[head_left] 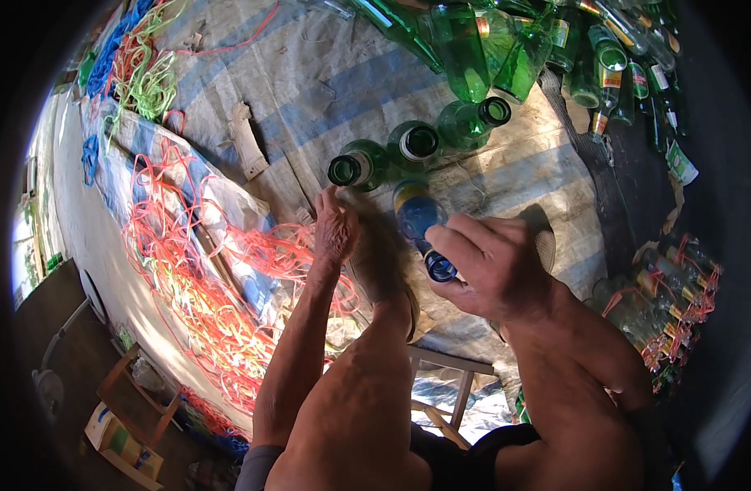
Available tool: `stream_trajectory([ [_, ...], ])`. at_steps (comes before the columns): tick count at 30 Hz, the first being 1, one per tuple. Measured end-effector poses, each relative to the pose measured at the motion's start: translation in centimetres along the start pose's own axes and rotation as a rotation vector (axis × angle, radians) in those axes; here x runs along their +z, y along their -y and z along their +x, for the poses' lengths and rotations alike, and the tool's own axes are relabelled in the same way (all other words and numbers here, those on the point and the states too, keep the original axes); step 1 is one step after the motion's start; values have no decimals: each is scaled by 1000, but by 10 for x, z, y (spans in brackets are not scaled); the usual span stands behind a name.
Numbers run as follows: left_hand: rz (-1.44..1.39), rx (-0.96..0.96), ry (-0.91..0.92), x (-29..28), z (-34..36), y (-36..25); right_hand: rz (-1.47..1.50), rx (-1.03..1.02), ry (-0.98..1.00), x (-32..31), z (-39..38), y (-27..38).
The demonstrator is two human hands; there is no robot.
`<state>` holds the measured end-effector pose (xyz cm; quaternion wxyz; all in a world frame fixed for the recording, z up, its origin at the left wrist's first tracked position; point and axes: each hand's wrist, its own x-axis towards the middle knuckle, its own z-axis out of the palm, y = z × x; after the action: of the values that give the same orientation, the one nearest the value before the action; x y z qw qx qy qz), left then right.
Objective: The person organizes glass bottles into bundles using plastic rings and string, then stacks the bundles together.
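Observation:
My right hand (498,266) is closed round the neck of a blue glass bottle (419,214), whose mouth points toward me. Just beyond it, three green glass bottles stand close together on the striped sheet: a left one (375,164), a middle one (406,155) and a right one (461,127). Loosely bent, my left hand (336,229) has its fingertips right by the mouth of the left green bottle. Nothing shows in those fingers, and whether they touch the glass I cannot tell. My shoes stand on the sheet below the bottles, partly hidden by my hands.
Many green bottles (457,53) lie heaped at the far right. Bundled clear bottles (670,286) tied with red strips stand at the right. Tangled pink and orange strips (204,278) spread along the left. A cardboard scrap (246,143) lies on the striped sheet (310,102). A wooden stool (465,380) is beneath me.

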<state>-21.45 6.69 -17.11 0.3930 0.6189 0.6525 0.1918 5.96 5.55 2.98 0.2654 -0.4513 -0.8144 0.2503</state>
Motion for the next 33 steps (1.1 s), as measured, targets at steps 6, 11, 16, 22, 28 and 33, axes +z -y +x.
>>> stream_trajectory([
  [6,32,-10,22,2,-1,-19,63,-39,-24,13,13,1],
  [11,44,2,4,-1,-4,-20,73,-48,-23,17,19,1],
  [16,55,19,-3,0,-3,-20,101,-56,-78,21,24,1],
  [22,47,42,-5,0,-4,-15,118,-27,-50,20,28,4],
  [28,31,26,0,5,1,-12,115,-1,-58,21,30,4],
  [33,121,9,76,4,0,6,120,19,-94,25,28,2],
])
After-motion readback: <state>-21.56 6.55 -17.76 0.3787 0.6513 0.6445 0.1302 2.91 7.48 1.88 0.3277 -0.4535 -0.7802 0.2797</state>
